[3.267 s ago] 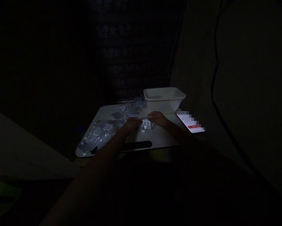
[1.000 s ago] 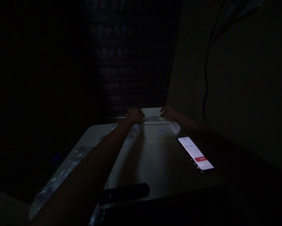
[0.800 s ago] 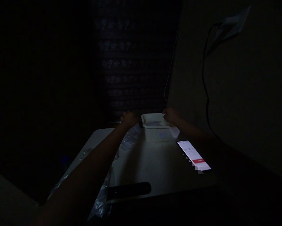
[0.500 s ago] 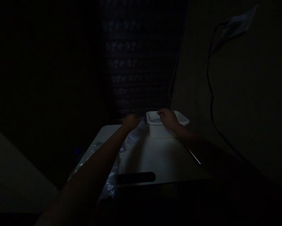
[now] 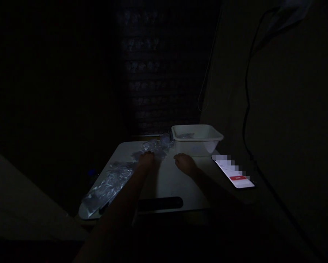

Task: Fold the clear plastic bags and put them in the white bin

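My left hand (image 5: 146, 159) lies low over the white table (image 5: 168, 182), at the near edge of a heap of crumpled clear plastic bags (image 5: 152, 145). Its fingers are too dark to make out, and whether they grip the plastic is unclear. In front of a white plastic tub (image 5: 193, 147), my right hand (image 5: 185, 163) hovers or rests with curled fingers; anything inside them is hidden. Some clear plastic (image 5: 186, 135) shows inside the tub. More clear plastic bags (image 5: 109, 187) lie flat along the table's left side, partly behind my left forearm.
A phone (image 5: 235, 173) with a lit screen lies at the right of the table. A dark slot (image 5: 161, 203) runs along the table's near edge. Beside the left edge is a blue-capped object (image 5: 92, 172). A black cable (image 5: 247, 98) hangs down the right wall. The room is very dark.
My right hand has come from over the tub's rim back to the table in front of it. My left hand has moved down and nearer. The phone screen is now uncovered.
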{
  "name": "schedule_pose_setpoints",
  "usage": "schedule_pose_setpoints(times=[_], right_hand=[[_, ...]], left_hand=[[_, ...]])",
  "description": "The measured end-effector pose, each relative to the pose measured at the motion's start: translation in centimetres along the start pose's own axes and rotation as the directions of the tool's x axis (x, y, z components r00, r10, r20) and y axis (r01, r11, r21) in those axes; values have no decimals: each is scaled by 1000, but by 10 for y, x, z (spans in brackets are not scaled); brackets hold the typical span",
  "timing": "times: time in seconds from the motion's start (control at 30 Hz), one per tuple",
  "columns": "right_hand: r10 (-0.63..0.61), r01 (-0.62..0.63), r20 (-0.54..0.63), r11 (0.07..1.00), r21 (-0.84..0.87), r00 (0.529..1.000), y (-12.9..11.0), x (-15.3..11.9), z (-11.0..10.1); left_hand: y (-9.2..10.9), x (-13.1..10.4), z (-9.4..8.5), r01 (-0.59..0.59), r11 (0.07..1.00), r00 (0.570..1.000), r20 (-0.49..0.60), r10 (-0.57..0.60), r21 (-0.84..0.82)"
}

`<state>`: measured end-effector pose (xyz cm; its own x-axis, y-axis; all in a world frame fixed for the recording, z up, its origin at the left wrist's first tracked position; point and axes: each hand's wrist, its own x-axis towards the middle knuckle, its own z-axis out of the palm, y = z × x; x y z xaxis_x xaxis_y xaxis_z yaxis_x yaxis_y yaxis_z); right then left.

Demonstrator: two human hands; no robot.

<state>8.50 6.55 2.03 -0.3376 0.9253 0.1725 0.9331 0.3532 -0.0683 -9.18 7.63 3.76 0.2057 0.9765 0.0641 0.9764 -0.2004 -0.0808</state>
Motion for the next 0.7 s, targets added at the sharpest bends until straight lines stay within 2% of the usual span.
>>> schedule_pose_setpoints(times=[0.2, 0.37, 0.47, 0.57, 0.63, 0.7], right_hand=[[-30, 33, 42, 996, -78, 999, -5, -4, -3], [-95, 101, 57, 989, -107, 994, -8, -9, -4], [-99, 105, 61, 990, -99, 993, -5, -9, -2], [-84, 91, 74, 992, -87, 994, -1, -9, 0], [-80, 87, 85, 992, -88, 993, 1, -10, 1], [-76, 84, 88, 992, -95, 993, 3, -11, 1]], left_hand=[[-7, -8, 3, 45, 998, 999, 17, -45, 38], [-8, -22, 5, 217, 975, 973, 68, -220, 56], [-8, -23, 8, 264, 963, 952, 144, -268, 50], [-11, -15, 13, 261, 965, 942, 207, -263, 41], [-15, -10, 18, 216, 976, 951, 223, -214, 16], [-21, -6, 21, 131, 991, 975, 184, -123, -33]])
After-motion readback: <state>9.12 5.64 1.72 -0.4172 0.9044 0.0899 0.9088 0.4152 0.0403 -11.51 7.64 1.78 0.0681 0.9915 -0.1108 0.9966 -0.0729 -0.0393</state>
